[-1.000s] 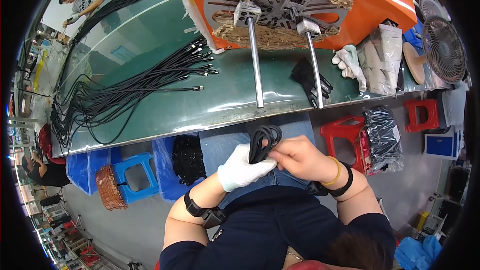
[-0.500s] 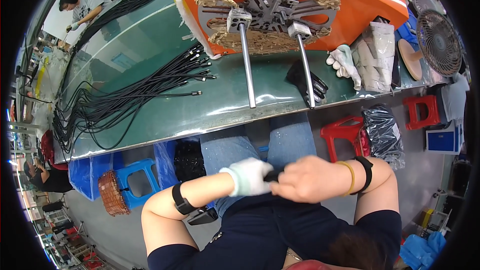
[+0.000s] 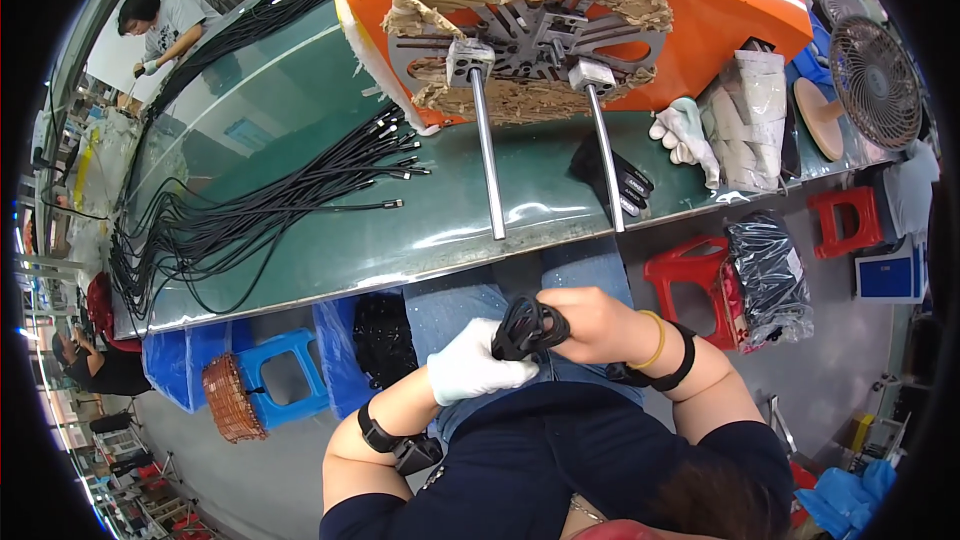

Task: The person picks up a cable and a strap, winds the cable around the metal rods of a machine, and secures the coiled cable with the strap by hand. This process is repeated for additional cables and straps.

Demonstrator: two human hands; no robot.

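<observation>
A small coiled bundle of black cable is held between my two hands, above my lap and short of the table edge. My left hand, in a white glove, is closed around the coil's left side. My bare right hand is closed on its right side, the fingertips partly hidden behind the loops. Beyond them, two metal rods stick out toward me from a slotted metal wheel padded with ragged brown material. The wheel is mounted on an orange machine.
Many loose black cables lie fanned over the green table at left. Right of the rods are black straps, a white glove and a wrapped white block. Red and blue stools stand below. A co-worker works far left.
My hands have turned and opened out from their close, blurred pose, so the cable coil now shows between them. My left elbow has moved inward, and the view has shifted slightly.
</observation>
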